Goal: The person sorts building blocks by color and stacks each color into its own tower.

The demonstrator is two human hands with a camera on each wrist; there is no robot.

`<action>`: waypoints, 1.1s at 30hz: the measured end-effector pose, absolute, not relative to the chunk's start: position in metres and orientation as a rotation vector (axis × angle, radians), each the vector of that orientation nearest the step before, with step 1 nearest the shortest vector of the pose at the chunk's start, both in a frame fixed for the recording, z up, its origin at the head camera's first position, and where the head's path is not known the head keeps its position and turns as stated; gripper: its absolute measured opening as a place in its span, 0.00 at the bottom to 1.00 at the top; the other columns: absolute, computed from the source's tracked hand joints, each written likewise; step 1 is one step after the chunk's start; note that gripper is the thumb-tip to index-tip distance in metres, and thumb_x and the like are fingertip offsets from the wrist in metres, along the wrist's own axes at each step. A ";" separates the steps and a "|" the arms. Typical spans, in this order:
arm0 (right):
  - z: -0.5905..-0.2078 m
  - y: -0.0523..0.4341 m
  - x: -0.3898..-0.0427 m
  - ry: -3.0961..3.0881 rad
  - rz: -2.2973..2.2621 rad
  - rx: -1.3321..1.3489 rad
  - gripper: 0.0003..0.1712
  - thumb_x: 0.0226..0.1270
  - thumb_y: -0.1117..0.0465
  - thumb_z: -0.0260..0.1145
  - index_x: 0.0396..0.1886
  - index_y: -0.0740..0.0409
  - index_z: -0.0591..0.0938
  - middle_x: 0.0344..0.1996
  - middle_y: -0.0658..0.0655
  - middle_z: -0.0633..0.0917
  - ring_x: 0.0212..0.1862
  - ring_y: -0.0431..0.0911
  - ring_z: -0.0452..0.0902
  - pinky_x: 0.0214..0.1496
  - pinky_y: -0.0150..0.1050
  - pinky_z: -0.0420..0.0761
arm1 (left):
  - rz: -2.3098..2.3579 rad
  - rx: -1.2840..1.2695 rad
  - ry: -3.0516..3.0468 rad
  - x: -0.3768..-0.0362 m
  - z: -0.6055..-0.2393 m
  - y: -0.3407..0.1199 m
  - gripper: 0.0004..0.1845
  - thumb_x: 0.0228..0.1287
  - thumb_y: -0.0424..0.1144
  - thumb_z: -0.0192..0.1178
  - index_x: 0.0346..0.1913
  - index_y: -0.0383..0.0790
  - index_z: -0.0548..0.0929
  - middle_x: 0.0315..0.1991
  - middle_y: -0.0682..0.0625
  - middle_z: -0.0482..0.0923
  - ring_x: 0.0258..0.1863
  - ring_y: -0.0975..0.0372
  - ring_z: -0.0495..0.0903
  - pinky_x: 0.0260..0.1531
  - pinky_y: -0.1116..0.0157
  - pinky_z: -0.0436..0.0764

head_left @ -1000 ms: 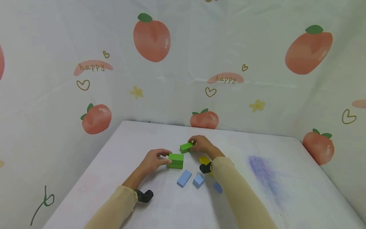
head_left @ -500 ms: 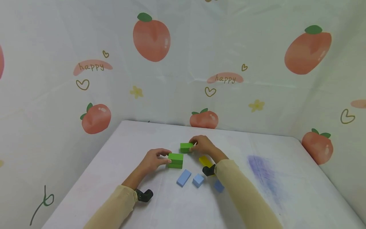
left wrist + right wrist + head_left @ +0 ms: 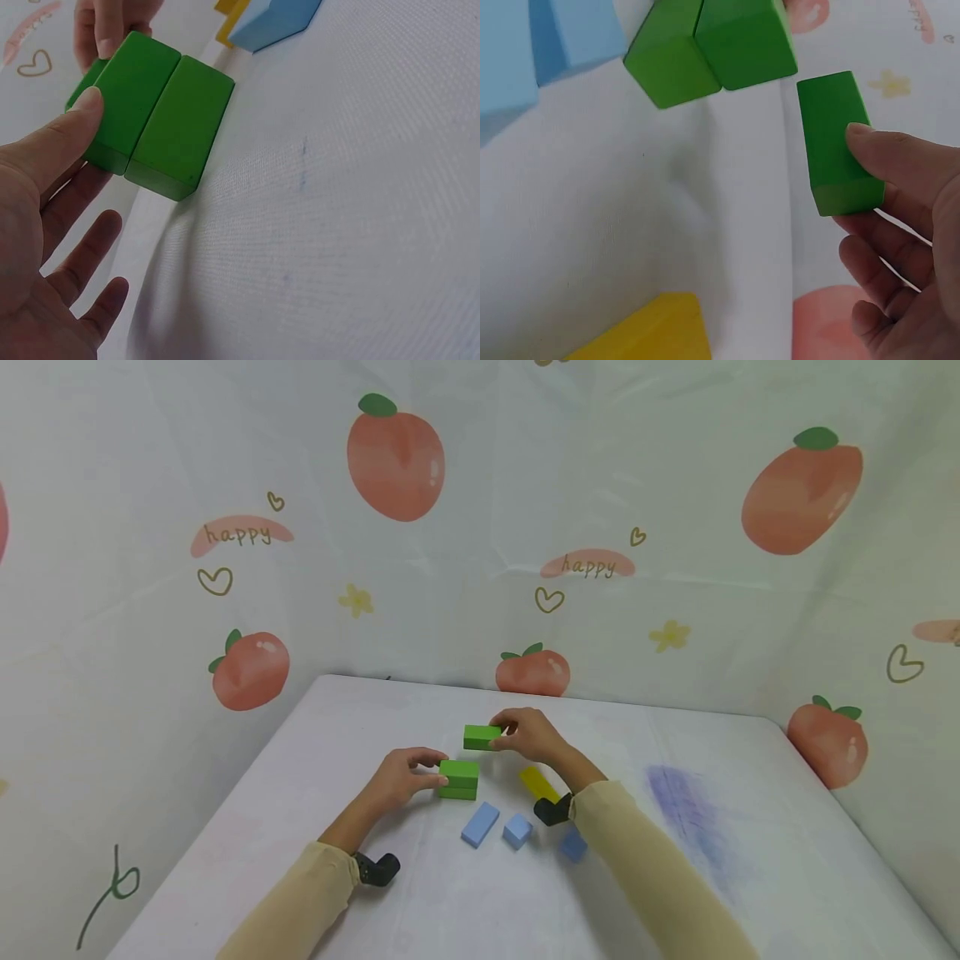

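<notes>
Two green blocks lie stacked on the white table. My left hand holds the stack from the left; its thumb presses the upper block and a finger reaches over the far end. My right hand pinches a third green block just above and behind the stack, clear of the table. In the right wrist view this block sits between thumb and fingers, with the green stack beyond it.
A yellow block lies under my right wrist. A long blue block, a small blue block and a third blue one lie nearer me. Printed cloth walls close the table's back and sides.
My right hand has lifted the single green block and carried it a little left, toward the stack. My left hand has stayed on the stack.
</notes>
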State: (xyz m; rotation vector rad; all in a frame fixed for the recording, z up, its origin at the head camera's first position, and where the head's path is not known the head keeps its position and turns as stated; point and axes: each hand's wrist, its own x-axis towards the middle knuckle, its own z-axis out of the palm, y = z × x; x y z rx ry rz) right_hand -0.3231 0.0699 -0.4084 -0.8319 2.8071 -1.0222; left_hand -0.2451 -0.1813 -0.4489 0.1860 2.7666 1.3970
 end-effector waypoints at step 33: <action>-0.402 0.050 -0.282 2.649 -1.135 -0.997 0.15 0.58 0.56 0.74 0.43 0.54 0.84 0.36 0.46 0.82 0.43 0.50 0.75 0.42 0.37 0.76 | 1.380 0.199 2.779 -0.244 -0.446 -0.182 0.22 0.54 0.43 0.73 0.53 0.43 0.84 0.46 0.53 0.82 0.54 0.52 0.74 0.56 0.47 0.69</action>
